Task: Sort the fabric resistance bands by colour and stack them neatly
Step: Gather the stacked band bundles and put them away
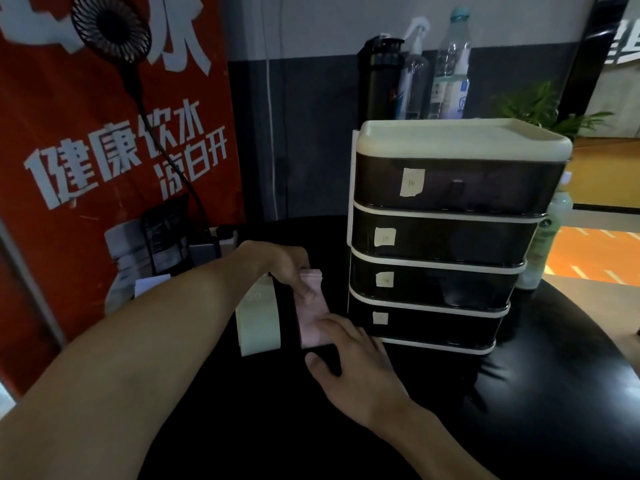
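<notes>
A pink band stack (313, 317) lies flat on the black table (519, 393), just left of the drawer unit. A pale green band stack (258, 318) lies beside it on the left, with a dark strip between them. My left hand (287, 268) reaches in from the left, and its fingers press down on the far part of the pink stack. My right hand (353, 358) rests with straight fingers on the near end of the same pink stack, thumb spread out on the table.
A four-drawer organiser (446, 237) with dark fronts and paper labels stands right of the bands. Bottles (415, 77) stand behind it. A black fan (110, 26) on a cord and a red poster (121, 150) are at the left.
</notes>
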Motion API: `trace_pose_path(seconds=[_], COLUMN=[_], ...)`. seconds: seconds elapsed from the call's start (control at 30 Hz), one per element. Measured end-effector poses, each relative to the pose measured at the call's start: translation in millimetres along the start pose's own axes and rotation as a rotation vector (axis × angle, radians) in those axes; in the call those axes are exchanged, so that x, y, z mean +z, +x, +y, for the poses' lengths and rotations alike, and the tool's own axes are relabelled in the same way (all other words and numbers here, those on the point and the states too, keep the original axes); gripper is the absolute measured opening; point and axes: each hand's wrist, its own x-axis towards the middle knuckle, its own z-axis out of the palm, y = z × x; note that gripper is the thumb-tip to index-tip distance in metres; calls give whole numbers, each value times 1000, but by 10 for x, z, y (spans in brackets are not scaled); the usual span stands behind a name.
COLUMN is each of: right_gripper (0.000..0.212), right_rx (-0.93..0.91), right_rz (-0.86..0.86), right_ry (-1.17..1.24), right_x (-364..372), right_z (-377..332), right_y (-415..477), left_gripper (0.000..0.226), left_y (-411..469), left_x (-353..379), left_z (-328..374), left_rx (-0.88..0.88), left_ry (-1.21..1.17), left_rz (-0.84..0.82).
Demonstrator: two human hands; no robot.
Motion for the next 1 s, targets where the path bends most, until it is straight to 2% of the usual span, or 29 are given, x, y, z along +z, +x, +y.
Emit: trace_pose_path(seconds=[0.07,0.17,0.37,0.4,0.5,0.63,0.67,0.73,0.83,0.87,0.9,1.0], right_gripper=[48,47,45,44,40,21,22,39,66,69,64,25], right_rx=[0,1,31,40,70,109,127,177,205,209,218,205], right_rz=[1,7,-12,-18,-7,61,98,144,52,21,14,81], right_ry=[6,12,87,103,184,367,415,532,815,879,899,825], right_x=[-10,-16,-58,-53,-43,-89,-105,-125,-243,-304,-369,-583], right_z=[-10,-14,-20,-13,16,16,2,-20,-136,-171,-202,-210], right_y=[-2,-7,-19,-14,-16,-48,-63,-104,-227,-293,-368,-605], left_gripper=[58,76,74,68,33,20,20,22,25,25,26,27], left_y=[-21,-73,-273,-343,-624,-1174,-1311,-1558,-1841,-1912,-1967,-2046], left_x=[-1,-25,-74,-84,-121,-106,-91,-52,0,26,62,254], left_z=[27,112,188,192,207,288,320,381,476,513,549,698], left_rx=[7,13,93,110,198,320,343,381,405,414,422,426], left_ry=[-26,-37,-127,-140,-210,-298,-324,-375,-439,-465,-500,-654], left_rz=[4,0,144,169,251,386,405,438,524,553,575,630])
